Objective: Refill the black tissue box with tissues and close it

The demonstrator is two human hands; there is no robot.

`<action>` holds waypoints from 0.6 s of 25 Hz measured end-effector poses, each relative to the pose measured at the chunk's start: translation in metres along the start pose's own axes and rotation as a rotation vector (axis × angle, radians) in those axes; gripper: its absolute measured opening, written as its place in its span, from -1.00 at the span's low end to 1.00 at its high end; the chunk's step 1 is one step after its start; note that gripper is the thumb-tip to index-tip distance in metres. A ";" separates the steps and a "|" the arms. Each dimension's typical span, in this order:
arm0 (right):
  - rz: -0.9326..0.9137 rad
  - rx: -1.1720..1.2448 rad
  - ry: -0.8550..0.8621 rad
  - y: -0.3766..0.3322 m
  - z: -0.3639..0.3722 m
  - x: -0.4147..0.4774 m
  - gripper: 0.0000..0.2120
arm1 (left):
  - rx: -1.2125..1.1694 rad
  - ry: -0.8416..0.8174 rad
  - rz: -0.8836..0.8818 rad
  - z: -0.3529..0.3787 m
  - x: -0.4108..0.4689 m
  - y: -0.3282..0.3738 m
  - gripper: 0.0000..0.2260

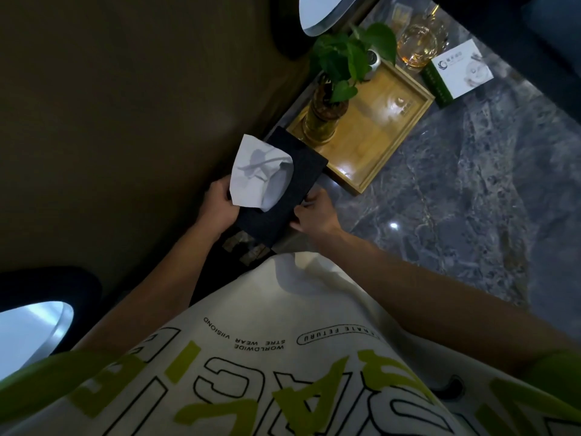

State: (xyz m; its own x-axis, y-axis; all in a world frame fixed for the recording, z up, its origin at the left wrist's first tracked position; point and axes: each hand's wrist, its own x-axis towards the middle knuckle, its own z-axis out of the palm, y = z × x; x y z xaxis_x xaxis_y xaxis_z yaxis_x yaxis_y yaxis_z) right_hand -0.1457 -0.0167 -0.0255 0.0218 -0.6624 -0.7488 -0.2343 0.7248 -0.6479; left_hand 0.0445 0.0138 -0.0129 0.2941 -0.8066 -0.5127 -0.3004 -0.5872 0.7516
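— Head view, centre of frame: who holds the black felt-covered rectangular tissue box (pixel 303 173)?
— Left hand (pixel 219 209) curled round its left end, beside the white crumpled tissue (pixel 259 173) poking from its top; right hand (pixel 316 215) gripping the right end. Rectangular wooden tray (pixel 374 143) lies just beyond, upper right.

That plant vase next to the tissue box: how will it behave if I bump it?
Likely tippy: the plant vase looks tall and narrow, with leaves spreading above. Seemingly glass, so probably fragile and slick. It stands on a corner of the wooden tray close beside the black tissue box, so bumping seems easy.
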 end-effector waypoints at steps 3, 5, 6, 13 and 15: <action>0.038 0.040 0.007 -0.005 0.002 0.004 -0.76 | 0.074 0.094 0.001 0.006 0.002 0.004 -0.84; 0.065 0.062 -0.016 -0.009 0.002 0.005 -0.71 | 0.104 0.129 0.024 0.008 0.002 0.008 -0.86; 0.069 0.066 -0.025 -0.011 0.002 0.005 -0.70 | 0.118 0.137 0.036 0.008 0.003 0.008 -0.87; 0.066 0.004 -0.036 -0.018 -0.006 -0.003 -0.82 | 0.142 0.200 0.018 0.010 -0.007 0.014 -0.79; 0.036 -0.106 -0.062 -0.020 -0.011 -0.007 -0.81 | 0.084 0.228 -0.034 0.012 -0.011 0.015 -0.70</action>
State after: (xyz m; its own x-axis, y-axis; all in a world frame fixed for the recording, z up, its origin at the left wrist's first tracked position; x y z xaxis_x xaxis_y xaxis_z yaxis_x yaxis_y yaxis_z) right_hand -0.1523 -0.0284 -0.0057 0.0706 -0.6208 -0.7808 -0.3378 0.7216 -0.6043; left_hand 0.0254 0.0131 -0.0005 0.4995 -0.7560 -0.4230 -0.3587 -0.6249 0.6934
